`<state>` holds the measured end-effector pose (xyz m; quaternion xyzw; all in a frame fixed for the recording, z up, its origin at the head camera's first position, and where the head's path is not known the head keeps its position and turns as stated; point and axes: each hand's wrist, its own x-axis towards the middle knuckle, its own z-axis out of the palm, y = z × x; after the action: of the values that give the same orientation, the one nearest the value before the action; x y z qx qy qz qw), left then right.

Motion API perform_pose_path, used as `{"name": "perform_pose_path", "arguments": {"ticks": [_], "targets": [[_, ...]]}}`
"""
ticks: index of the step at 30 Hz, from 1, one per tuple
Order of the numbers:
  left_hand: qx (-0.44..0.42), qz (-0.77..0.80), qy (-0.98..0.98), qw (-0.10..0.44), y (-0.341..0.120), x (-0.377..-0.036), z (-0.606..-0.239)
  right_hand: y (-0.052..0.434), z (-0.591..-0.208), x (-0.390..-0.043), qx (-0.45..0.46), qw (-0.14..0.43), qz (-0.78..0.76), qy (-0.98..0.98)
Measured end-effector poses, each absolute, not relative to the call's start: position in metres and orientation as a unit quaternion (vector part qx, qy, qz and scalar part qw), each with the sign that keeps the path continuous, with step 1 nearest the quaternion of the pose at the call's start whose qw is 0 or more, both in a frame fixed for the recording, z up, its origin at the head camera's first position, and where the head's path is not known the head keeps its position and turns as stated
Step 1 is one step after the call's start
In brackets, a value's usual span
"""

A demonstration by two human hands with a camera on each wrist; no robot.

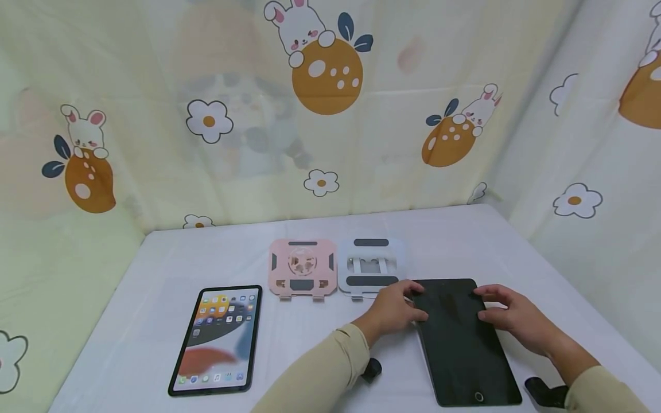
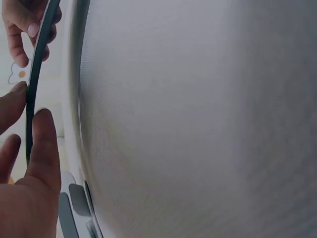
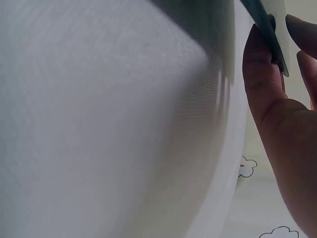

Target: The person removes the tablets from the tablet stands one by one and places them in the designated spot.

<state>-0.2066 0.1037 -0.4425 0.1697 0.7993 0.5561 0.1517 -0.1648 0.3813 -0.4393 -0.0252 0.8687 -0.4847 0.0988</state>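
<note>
A dark tablet (image 1: 462, 344) with its screen off lies lengthwise on the white table (image 1: 155, 269), home button towards me. My left hand (image 1: 415, 299) pinches its far left corner, thumb and fingers curled round the edge. My right hand (image 1: 482, 304) grips the far right corner the same way. In the left wrist view the tablet's thin dark edge (image 2: 37, 84) runs between my left fingers (image 2: 42, 148), raised off the cloth. The right wrist view shows the tablet's edge (image 3: 267, 29) against my right thumb (image 3: 262, 84).
A second tablet (image 1: 219, 338) with a lit home screen lies at the front left. A pink folding stand (image 1: 302, 268) and a pale grey one (image 1: 370, 267) lie flat side by side just beyond my left hand. Printed curtains close off the back and right.
</note>
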Motion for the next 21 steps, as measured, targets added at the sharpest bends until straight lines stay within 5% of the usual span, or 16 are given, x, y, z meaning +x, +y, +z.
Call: {"name": "perform_pose_path", "arguments": {"ticks": [21], "targets": [[0.176, 0.506, 0.824, 0.181, 0.099, -0.2101, -0.4365, 0.3731, -0.4345, -0.1667, -0.011, 0.107, -0.467, 0.878]]}}
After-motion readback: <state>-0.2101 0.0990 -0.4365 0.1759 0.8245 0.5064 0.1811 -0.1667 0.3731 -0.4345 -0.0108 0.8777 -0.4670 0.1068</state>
